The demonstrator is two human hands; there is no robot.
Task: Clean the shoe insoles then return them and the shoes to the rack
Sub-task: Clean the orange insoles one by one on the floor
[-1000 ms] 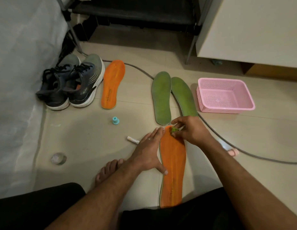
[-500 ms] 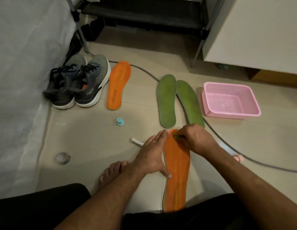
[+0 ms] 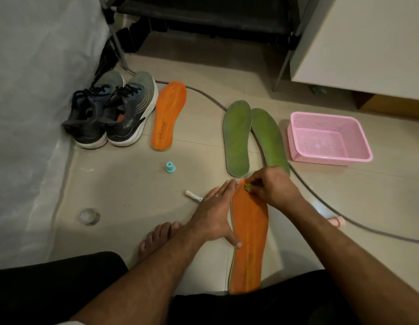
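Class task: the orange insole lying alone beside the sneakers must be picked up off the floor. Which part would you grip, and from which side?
Grip the heel end of the orange insole, coming from the person's side. It lies flat, heel nearest, with sneakers crowding its left edge, so probably pinch thumb-over, fingers-under there.

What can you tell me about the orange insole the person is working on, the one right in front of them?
The near orange insole lies flat on the tiled floor, its toe end pointing away from the person and its heel near their lap. It looks like soft foam, bright orange on top with a thin greenish edge and faint print near the heel. The left hand presses on its left edge, thumb on the surface. The right hand pinches a small green thing against its toe end.
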